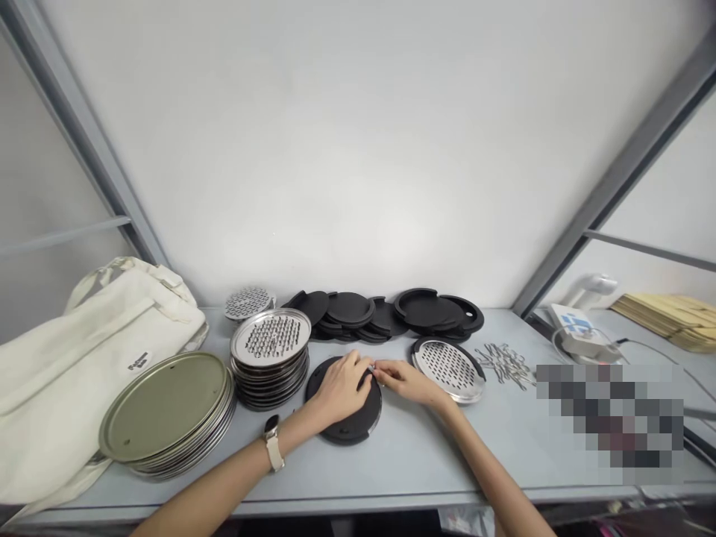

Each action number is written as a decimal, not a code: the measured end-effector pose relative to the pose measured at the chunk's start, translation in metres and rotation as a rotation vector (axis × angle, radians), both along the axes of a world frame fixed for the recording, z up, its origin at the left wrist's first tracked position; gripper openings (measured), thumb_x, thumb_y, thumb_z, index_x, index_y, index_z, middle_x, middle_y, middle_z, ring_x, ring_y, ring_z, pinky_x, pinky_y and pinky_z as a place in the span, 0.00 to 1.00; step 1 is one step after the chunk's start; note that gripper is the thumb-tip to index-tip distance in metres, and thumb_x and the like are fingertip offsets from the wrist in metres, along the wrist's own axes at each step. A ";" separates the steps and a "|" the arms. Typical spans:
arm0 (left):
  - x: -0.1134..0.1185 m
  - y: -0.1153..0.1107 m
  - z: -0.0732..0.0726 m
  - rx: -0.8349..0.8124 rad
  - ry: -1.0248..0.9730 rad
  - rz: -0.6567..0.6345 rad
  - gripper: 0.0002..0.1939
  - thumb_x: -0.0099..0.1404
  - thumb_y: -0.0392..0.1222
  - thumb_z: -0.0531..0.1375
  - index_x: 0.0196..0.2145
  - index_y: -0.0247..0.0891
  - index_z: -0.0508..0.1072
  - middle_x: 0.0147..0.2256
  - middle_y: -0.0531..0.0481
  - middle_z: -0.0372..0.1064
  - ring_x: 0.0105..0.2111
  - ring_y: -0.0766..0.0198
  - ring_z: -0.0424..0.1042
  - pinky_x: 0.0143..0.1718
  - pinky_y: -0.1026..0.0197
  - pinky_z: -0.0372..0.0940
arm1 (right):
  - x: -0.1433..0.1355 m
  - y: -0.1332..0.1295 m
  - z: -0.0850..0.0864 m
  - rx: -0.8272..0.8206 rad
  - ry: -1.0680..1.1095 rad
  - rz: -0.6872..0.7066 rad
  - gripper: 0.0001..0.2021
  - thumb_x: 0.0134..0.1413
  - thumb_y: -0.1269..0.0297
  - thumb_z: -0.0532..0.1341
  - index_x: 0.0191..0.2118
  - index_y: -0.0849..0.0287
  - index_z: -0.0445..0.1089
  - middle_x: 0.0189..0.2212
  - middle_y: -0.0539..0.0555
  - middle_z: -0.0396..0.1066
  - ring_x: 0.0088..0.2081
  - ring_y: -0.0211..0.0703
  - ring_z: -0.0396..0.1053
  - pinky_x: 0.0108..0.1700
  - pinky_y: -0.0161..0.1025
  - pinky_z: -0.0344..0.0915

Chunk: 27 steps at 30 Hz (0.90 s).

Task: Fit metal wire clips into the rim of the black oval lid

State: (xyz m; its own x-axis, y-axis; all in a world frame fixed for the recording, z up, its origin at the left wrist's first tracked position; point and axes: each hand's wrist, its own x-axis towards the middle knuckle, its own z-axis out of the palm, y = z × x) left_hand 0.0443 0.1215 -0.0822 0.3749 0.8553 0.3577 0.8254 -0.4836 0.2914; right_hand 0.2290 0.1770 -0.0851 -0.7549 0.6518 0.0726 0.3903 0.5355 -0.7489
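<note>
A round black plastic holder lies on the table in front of me. My left hand, with a watch at its wrist, rests over it with fingers curled at its upper right edge. At that same edge, my right hand pinches thumb and finger together; whatever is between them is too small to make out. Just right of the hands lies a metal grater disc set in a black holder. A loose pile of small wire clips is further right.
Left of the hands stand a stack of grater discs, a smaller stack and olive-green round plates. A cream bag lies far left. More black holders line the wall. Wooden pieces and a white device are right.
</note>
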 end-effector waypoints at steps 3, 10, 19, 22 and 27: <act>0.001 0.000 0.002 -0.022 -0.014 0.011 0.06 0.66 0.37 0.50 0.39 0.38 0.63 0.36 0.48 0.59 0.37 0.59 0.64 0.38 0.58 0.61 | -0.001 0.000 -0.001 -0.015 0.012 -0.025 0.19 0.63 0.52 0.45 0.26 0.58 0.57 0.21 0.45 0.51 0.24 0.34 0.50 0.26 0.32 0.51; 0.002 0.002 0.004 -0.088 -0.039 0.015 0.05 0.65 0.36 0.49 0.39 0.38 0.61 0.37 0.48 0.60 0.38 0.58 0.63 0.38 0.56 0.62 | -0.005 -0.001 -0.007 -0.009 0.000 -0.108 0.16 0.62 0.57 0.47 0.25 0.57 0.52 0.19 0.44 0.50 0.23 0.35 0.48 0.25 0.33 0.47; 0.004 0.004 0.004 -0.151 -0.096 0.003 0.07 0.65 0.35 0.49 0.42 0.39 0.61 0.38 0.48 0.60 0.39 0.58 0.63 0.40 0.55 0.62 | -0.009 -0.006 -0.004 -0.020 0.013 -0.145 0.14 0.63 0.57 0.45 0.28 0.56 0.57 0.20 0.46 0.58 0.22 0.37 0.54 0.26 0.35 0.49; 0.004 0.004 0.003 -0.164 -0.122 0.016 0.09 0.65 0.35 0.49 0.44 0.39 0.60 0.39 0.48 0.60 0.40 0.58 0.63 0.41 0.54 0.62 | -0.007 -0.005 0.001 -0.019 -0.002 -0.136 0.15 0.63 0.57 0.45 0.27 0.56 0.56 0.20 0.46 0.57 0.23 0.37 0.55 0.27 0.36 0.51; 0.003 0.005 0.003 -0.179 -0.130 0.013 0.06 0.66 0.36 0.49 0.41 0.39 0.61 0.38 0.48 0.60 0.38 0.58 0.63 0.39 0.55 0.62 | -0.006 -0.004 0.009 -0.035 -0.023 -0.120 0.16 0.63 0.57 0.45 0.25 0.56 0.55 0.20 0.46 0.55 0.23 0.37 0.54 0.28 0.35 0.52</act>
